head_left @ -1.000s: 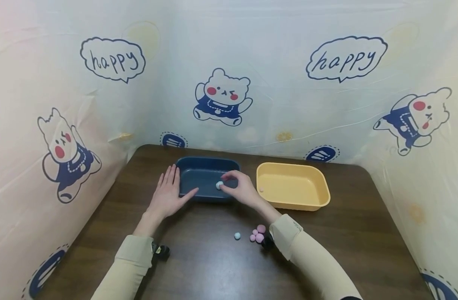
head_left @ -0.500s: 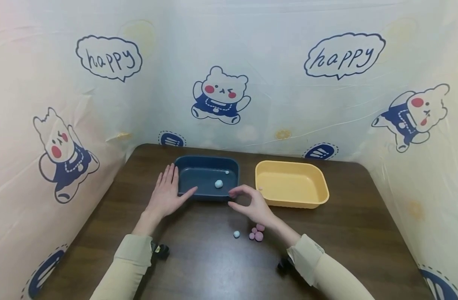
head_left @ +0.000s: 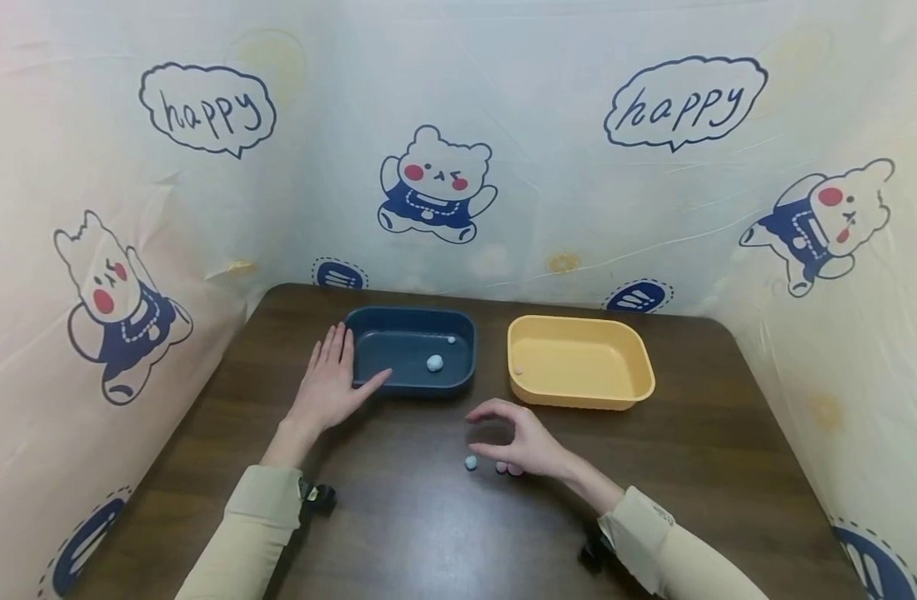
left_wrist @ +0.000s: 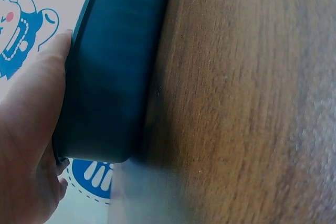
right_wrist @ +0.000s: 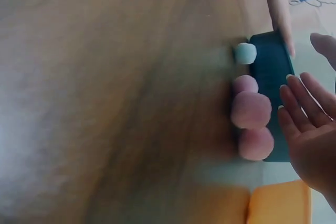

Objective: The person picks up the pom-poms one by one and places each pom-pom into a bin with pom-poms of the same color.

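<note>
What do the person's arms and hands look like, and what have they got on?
Both arms have long cream sleeves: the left sleeve and right sleeve each end in a wide cuff. The left hand and right hand wear no gloves. A small black gadget shows by the left cuff, and another by the right cuff.

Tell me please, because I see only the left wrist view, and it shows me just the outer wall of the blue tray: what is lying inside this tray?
Observer: Two pale blue balls, a larger and a smaller one, lie inside the blue tray, toward its right end in the head view.
Operator: Thank you. And is the right hand, which I cannot see, holding something?
Observer: No. The right hand is above the table, with nothing between its thumb and its other fingertips.
</note>
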Motion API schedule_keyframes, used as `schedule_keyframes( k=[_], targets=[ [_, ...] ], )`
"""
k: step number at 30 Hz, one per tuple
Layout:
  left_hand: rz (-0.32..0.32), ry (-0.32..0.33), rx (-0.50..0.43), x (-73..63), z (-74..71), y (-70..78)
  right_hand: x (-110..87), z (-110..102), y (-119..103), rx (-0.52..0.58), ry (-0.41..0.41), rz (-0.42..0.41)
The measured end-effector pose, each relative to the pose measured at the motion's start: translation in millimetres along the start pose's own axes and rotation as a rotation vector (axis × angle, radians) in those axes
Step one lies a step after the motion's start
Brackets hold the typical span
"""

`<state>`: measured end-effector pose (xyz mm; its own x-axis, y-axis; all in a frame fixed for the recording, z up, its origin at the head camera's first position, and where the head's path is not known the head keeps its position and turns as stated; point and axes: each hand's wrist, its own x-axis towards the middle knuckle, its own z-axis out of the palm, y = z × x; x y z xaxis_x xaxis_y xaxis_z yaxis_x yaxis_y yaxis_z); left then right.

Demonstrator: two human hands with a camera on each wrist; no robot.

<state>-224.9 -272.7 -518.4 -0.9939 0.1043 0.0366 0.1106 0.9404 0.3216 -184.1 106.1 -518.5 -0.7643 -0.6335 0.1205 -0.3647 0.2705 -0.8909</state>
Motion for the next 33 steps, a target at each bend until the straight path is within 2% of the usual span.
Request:
schedule_keyframes(
  k=[6, 10, 25, 33],
  targets=[
    [-0.002, 0.001, 0.001, -0.1, -0.8, 0.1, -8.5, 0.5, 9.8, 0.027, -0.05, 0.046],
    [-0.003, -0.006, 0.004, 0.3, -1.1, 0.3, -13.1, 1.3, 17.6, -0.003, -0.052, 0.048],
    [-0.001, -0.008, 0.009, 0.7, -0.1, -0.4, -16.8, 8.9, 37.5, -0.083, -0.029, -0.034],
    [-0.004, -0.014, 0.003, -0.1, -0.7, 0.5, -14.1, 18.3, 41.4, -0.136, 0.022, -0.102]
  ],
)
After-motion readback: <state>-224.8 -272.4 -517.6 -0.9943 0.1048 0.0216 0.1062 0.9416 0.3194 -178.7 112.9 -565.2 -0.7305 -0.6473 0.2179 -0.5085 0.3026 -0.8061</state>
